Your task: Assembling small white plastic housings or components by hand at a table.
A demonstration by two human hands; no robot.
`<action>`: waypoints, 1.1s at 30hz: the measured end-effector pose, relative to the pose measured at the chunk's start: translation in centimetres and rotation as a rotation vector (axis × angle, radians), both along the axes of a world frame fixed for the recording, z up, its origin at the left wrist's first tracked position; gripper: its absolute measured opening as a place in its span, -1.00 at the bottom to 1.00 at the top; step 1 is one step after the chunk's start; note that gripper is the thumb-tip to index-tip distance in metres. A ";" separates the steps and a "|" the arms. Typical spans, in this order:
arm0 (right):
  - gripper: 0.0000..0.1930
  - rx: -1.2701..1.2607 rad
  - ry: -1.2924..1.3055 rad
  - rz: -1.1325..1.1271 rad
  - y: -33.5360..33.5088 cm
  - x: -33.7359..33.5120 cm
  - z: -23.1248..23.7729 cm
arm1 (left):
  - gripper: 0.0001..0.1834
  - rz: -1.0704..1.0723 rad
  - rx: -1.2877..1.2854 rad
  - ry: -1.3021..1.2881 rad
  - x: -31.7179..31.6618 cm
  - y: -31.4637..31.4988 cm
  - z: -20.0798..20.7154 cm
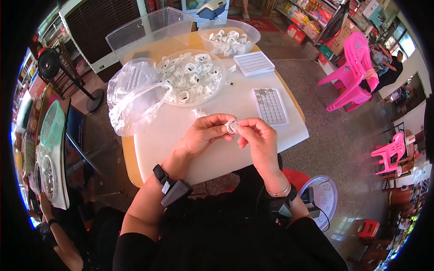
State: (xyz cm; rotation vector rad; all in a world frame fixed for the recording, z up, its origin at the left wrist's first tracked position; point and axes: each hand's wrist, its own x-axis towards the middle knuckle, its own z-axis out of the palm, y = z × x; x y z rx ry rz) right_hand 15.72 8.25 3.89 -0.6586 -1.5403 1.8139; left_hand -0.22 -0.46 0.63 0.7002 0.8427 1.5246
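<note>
My left hand (204,133) and my right hand (258,137) meet above the white table top (181,140), and both pinch one small white plastic ring part (232,126) between their fingertips. Beyond my hands lies a shallow clear dish (216,92) heaped with several similar white parts. To the right of my hands sits a white grid tray (270,106) holding small grey pieces. Another loose white part (198,112) rests on the table just above my left hand.
A crumpled clear plastic bag (133,97) lies at the table's left. At the back stand a clear bowl of white parts (229,34), a second grid tray (254,63) and a clear bin (149,31). Pink plastic chairs (352,72) stand to the right.
</note>
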 end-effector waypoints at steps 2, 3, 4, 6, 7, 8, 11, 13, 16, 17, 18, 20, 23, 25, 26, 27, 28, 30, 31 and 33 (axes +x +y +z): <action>-0.91 -0.018 0.006 0.004 0.0 0.1 0.1 | -0.66 -0.001 -0.004 0.009 0.0 0.1 0.0; -0.91 -0.023 0.011 0.014 0.0 0.1 0.2 | -0.65 -0.005 0.003 0.011 0.0 0.1 0.0; -0.92 -0.028 0.017 0.023 0.0 0.1 0.3 | -0.64 -0.009 0.009 0.013 0.1 0.1 0.0; -0.92 -0.024 0.017 0.024 0.0 0.1 0.3 | -0.64 -0.006 0.016 0.022 0.1 0.1 -0.1; -0.92 -0.019 0.016 0.026 0.1 0.1 0.3 | -0.64 -0.003 0.024 0.031 0.1 0.1 -0.2; -0.92 -0.020 0.017 0.026 0.1 0.1 0.3 | -0.64 -0.003 0.023 0.031 0.1 0.1 -0.1; -0.92 -0.003 -0.012 0.026 0.3 0.3 0.3 | -0.64 -0.025 -0.001 0.087 0.0 0.2 -0.1; -0.92 0.010 -0.073 0.047 0.3 0.4 0.3 | -0.64 -0.039 -0.008 0.094 0.0 0.2 -0.1; -0.92 0.031 -0.087 0.024 0.1 0.3 0.6 | -0.64 -0.038 -0.008 0.074 0.0 0.2 -0.3; -0.92 0.031 -0.086 0.024 0.0 0.3 0.5 | -0.64 -0.038 -0.008 0.075 0.0 0.2 -0.4; -0.92 0.180 -0.129 -0.012 -0.2 0.3 0.4 | -0.63 -0.039 -0.010 0.067 0.0 0.2 -0.5; -0.91 0.329 -0.171 -0.049 -0.1 0.3 0.2 | -0.63 -0.042 -0.011 0.059 0.1 0.2 -0.3; -0.90 0.685 -0.147 -0.106 0.0 0.2 0.2 | -0.64 -0.054 -0.002 0.047 0.2 0.2 0.2; -0.89 0.759 -0.153 -0.047 0.0 0.3 0.9 | -0.65 -0.057 0.013 0.012 0.1 0.2 0.1; -0.89 0.760 -0.152 -0.048 0.0 0.2 0.9 | -0.65 -0.058 0.015 0.013 0.0 0.2 0.0; -0.90 0.771 -0.132 -0.045 0.1 0.2 0.9 | -0.65 -0.051 0.003 -0.001 -0.2 0.1 -0.2; -0.90 0.782 -0.111 -0.041 0.2 0.2 0.9 | -0.65 -0.045 -0.010 -0.015 -0.2 0.0 -0.3; -0.90 0.771 -0.142 -0.037 0.3 0.4 0.8 | -0.65 -0.050 -0.009 -0.027 -0.2 0.0 -0.2; -0.90 0.757 -0.172 -0.031 0.4 0.5 0.8 | -0.65 -0.052 -0.009 -0.041 -0.1 0.0 -0.1; -0.90 0.779 -0.160 -0.041 0.2 0.4 1.0 | -0.64 -0.065 -0.009 -0.040 -0.1 0.0 -0.1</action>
